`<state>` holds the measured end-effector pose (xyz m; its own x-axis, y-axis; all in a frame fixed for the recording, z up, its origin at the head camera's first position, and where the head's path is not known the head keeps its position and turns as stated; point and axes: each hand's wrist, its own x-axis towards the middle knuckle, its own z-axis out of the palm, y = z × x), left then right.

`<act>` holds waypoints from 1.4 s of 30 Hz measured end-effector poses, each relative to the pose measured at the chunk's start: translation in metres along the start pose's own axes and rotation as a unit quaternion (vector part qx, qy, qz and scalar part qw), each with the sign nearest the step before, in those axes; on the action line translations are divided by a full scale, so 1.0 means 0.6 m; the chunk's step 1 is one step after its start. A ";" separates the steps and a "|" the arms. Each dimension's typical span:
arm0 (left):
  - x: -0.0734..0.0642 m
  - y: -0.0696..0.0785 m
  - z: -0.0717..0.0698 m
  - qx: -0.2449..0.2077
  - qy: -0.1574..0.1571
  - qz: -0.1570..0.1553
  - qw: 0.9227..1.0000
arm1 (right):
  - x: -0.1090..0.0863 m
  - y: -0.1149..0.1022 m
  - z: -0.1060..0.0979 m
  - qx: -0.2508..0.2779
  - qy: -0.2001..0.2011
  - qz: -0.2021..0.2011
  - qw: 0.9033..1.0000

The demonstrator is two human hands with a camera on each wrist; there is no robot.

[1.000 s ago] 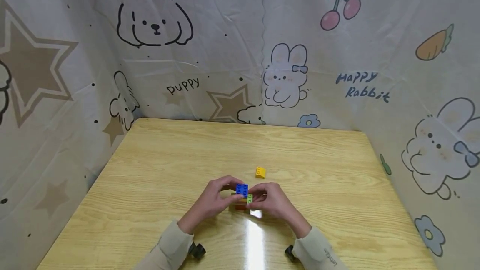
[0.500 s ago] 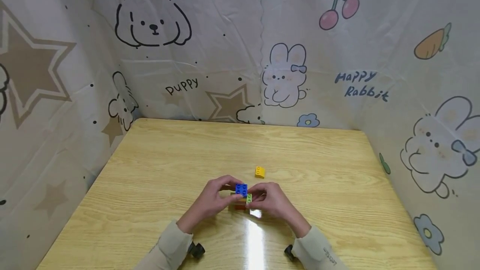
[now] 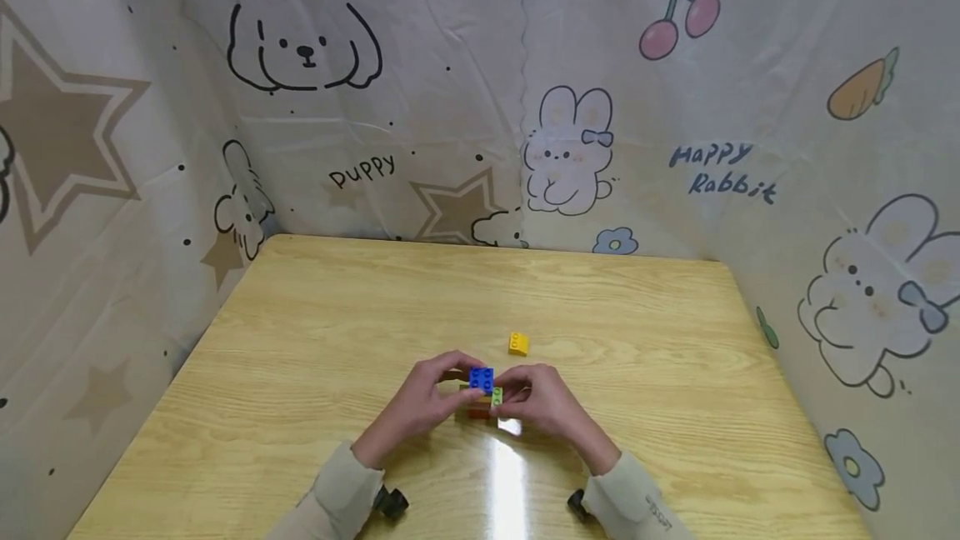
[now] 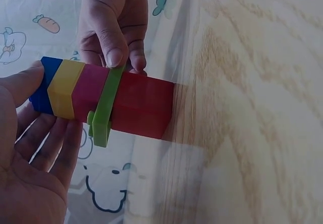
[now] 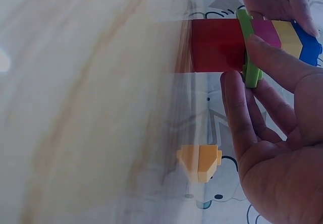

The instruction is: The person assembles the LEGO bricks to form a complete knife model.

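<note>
Between my hands a tower of building blocks stands upright on the table. From the bottom it runs red block [image 4: 144, 105], thin green plate [image 4: 104, 114], magenta block [image 4: 90, 90], yellow block [image 4: 65, 89] and blue block [image 3: 481, 379]. My left hand [image 3: 423, 397] pinches the blue block at the top between thumb and fingers. Lower down, my right hand [image 3: 546, 398] holds the green plate, thumb on one side and fingers on the other. The plate sticks out past the blocks on both sides. In the head view, the blue block and fingers hide much of the tower.
A loose yellow slanted block [image 3: 518, 344] lies on the wooden table [image 3: 337, 298] beyond my hands. Behind the table and along its sides hangs a pale printed cloth [image 3: 450, 48]. Light glares off the tabletop just in front of the tower.
The head view has shifted very slightly. Both hands keep their hold on the tower, and the loose yellow block stays where it was.
</note>
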<state>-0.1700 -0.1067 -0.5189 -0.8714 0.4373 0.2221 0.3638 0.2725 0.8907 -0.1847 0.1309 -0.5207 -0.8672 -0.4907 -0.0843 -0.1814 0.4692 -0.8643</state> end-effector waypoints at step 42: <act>-0.041 -0.022 -0.019 0.080 -0.005 -0.023 0.997 | -0.001 -0.002 0.003 -0.001 0.008 0.006 1.000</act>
<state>-0.1569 -0.1310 -0.5315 -0.8858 0.4288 0.1776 0.3715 0.4256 0.8251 -0.1830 0.1292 -0.5205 -0.8765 -0.4733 -0.0878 -0.1710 0.4766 -0.8623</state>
